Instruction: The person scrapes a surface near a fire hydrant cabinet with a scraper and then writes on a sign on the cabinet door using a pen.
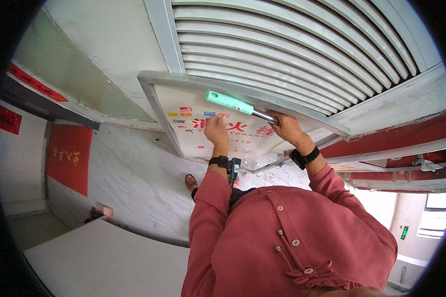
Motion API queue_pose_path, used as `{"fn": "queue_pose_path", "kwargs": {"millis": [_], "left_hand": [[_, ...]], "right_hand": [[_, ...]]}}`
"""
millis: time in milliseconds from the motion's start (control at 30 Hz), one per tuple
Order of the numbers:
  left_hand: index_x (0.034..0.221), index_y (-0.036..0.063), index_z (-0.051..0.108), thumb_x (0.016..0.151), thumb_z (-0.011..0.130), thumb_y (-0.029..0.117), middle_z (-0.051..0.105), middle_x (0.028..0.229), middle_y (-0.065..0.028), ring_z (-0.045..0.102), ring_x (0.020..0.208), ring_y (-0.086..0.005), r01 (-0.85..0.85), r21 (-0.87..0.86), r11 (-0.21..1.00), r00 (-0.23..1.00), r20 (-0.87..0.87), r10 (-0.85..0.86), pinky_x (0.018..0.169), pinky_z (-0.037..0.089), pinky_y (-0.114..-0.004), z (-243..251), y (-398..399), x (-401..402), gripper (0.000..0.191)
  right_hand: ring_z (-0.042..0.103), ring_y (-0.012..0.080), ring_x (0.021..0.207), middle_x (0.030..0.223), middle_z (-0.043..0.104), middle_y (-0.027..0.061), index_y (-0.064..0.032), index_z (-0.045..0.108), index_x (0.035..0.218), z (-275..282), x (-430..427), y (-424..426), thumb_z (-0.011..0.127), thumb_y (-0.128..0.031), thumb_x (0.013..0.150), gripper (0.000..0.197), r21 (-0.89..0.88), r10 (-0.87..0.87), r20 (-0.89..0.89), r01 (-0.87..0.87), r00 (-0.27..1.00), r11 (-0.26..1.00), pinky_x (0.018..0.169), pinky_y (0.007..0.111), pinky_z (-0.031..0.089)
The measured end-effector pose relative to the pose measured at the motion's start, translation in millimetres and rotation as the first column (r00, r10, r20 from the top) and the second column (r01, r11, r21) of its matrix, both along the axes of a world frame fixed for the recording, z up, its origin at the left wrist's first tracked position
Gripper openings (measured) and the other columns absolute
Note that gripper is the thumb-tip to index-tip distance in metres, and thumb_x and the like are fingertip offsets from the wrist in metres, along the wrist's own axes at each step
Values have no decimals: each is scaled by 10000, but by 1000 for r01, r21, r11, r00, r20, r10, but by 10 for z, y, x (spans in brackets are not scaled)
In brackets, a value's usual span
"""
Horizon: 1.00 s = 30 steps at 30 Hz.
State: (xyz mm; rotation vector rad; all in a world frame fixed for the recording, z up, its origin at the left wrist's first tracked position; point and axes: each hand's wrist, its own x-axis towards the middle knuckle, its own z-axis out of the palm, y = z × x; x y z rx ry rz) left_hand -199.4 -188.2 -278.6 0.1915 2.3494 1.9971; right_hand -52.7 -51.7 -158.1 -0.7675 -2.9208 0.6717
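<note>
My right hand [286, 128] is closed around the metal shaft of a tool with a mint-green ribbed plastic handle [228, 102]. The handle points up and to the left, with a hole at its end; the tool's other end is hidden at my hand. My left hand [217, 130] is just below the handle, fingers curled near small coloured stickers on a white fire hydrant cabinet door [171, 96]. Whether it pinches something is hidden. The door has a grey metal frame [208, 81] and bears red writing.
Above the door is a louvred metal panel [275, 48]. Red pipes [386, 139] run at the right. A grey-white cabinet top [115, 256] lies at the lower left, by a marbled floor [133, 178]. A red mat [70, 159] is farther left.
</note>
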Motion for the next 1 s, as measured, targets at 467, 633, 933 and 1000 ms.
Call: {"fn": "queue_pose_path", "kwargs": {"millis": [467, 633, 933, 1000], "left_hand": [[760, -23, 577, 698, 638, 16, 570, 700, -64, 536, 618, -147, 83, 11, 996, 988, -131, -81, 595, 440, -268, -128, -3, -53, 96], [716, -8, 564, 684, 605, 7, 539, 684, -83, 530, 629, -217, 109, -72, 991, 933, -336, -127, 596, 429, -317, -142, -41, -61, 55], [697, 7, 555, 674, 579, -4, 531, 683, -113, 520, 663, -265, 142, -105, 984, 897, -406, -172, 610, 423, -344, -40, -114, -57, 35], [685, 9, 541, 669, 559, -1, 525, 683, -118, 508, 669, -282, 151, -80, 985, 889, -426, -170, 610, 418, -357, -60, -104, -64, 26]], "right_hand": [[556, 341, 867, 967, 571, 186, -134, 499, 1149, -13, -9, 67, 530, -207, 774, 384, -17, 27, 113, -25, 993, 1000, 740, 393, 462], [557, 342, 862, 950, 572, 190, -138, 497, 1153, 62, -47, 37, 521, -213, 777, 384, -35, 3, 198, 4, 980, 999, 746, 394, 461], [552, 332, 895, 978, 567, 190, -157, 496, 1159, 86, -71, 40, 519, -211, 775, 388, -9, 24, 177, -23, 984, 1000, 783, 395, 448], [551, 332, 899, 983, 565, 190, -155, 496, 1158, 124, -84, 25, 518, -210, 775, 388, -20, 19, 187, -15, 982, 1000, 788, 393, 446]]}}
